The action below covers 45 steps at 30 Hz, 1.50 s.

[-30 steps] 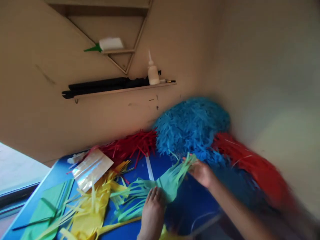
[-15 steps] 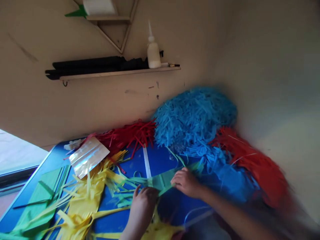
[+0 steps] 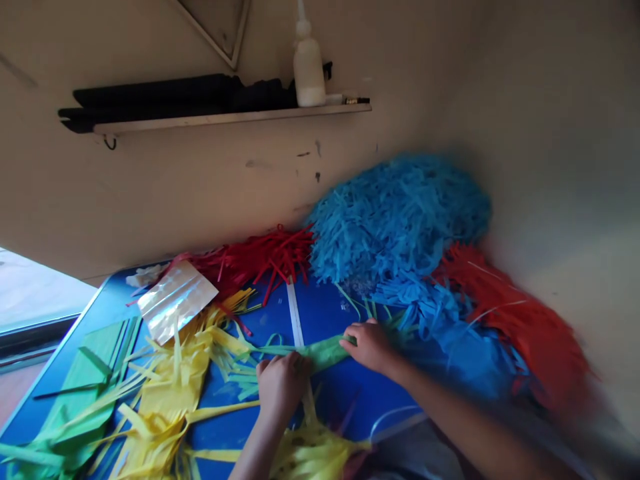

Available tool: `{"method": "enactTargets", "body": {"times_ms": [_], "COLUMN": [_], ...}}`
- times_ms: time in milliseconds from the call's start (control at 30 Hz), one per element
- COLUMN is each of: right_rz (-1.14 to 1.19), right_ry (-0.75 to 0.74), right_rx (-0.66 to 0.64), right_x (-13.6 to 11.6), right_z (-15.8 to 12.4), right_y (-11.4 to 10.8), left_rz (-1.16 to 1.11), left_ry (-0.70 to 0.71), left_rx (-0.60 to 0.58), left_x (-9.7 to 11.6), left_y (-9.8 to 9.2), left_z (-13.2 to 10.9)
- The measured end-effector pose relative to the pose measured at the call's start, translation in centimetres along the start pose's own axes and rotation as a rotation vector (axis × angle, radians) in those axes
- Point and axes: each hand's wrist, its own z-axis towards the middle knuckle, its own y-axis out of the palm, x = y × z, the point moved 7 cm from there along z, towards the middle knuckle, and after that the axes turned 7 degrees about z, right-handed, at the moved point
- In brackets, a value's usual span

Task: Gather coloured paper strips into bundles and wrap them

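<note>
The green strip (image 3: pixel 323 352) lay flat on the blue table (image 3: pixel 325 307), near the middle, pinned at both ends. The left hand (image 3: pixel 281 385) pressed on its left end with the fingers curled together over the paper; the right hand (image 3: pixel 369 345) held the right end, fingers closed on it. Judging by the tight, narrow shape between the hands, the step in hand looked like rolling or twisting the fringed paper into a band. A next move would call for both hands keeping even pressure so the roll did not spring loose.

Loose green fringe (image 3: pixel 245 383) trailed left of the strip. Yellow fringe (image 3: pixel 170 393) lay further left and nearer, a green sheet (image 3: pixel 85 393) beyond that at the table's left edge, and a clear bag (image 3: pixel 176 299) just above the yellow. Far behind sat red fringe (image 3: pixel 255 260), a big blue heap (image 3: pixel 400 213), and more red (image 3: pixel 520 327) to the right. No container held any of it; on the wall shelf (image 3: pixel 230 119) stood a glue bottle (image 3: pixel 309 63).
</note>
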Motion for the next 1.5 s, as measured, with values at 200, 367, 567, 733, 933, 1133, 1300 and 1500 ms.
{"method": "enactTargets", "body": {"times_ms": [200,367,567,733,933,1133,1300,1500], "right_rz": [-0.025,-0.024,-0.024,-0.01,-0.097,-0.188,-0.202,-0.016], "right_ry": [-0.012,-0.015,-0.017,-0.016,-0.072,-0.532,-0.569,-0.444], "right_rx": [0.016,0.03,0.041,0.035,0.17,-0.002,-0.143,-0.044], "right_x": [0.2,0.5,0.6,0.7,0.3,-3.5,-3.2,-0.2], "right_z": [-0.3,-0.2,0.0,0.0,-0.5,-2.3,-2.4,-0.7], "right_y": [0.2,0.6,0.7,0.5,-1.6,-1.2,0.0,-0.1], "left_rz": [0.049,0.084,0.114,0.167,0.102,0.101,0.132,0.101], "left_ry": [-0.027,-0.028,-0.021,0.02,0.657,0.667,0.671,0.647], "left_rx": [-0.04,-0.052,-0.053,0.174,0.146,0.071,0.131,0.188], "left_x": [0.2,0.3,0.4,1.0,4.2,4.8,5.1,4.3], "left_y": [0.0,0.3,0.1,-1.7,-0.4,-0.9,-0.7,-0.4], "left_z": [0.4,0.9,1.1,0.3,-0.5,-0.7,-0.5,-0.4]}}
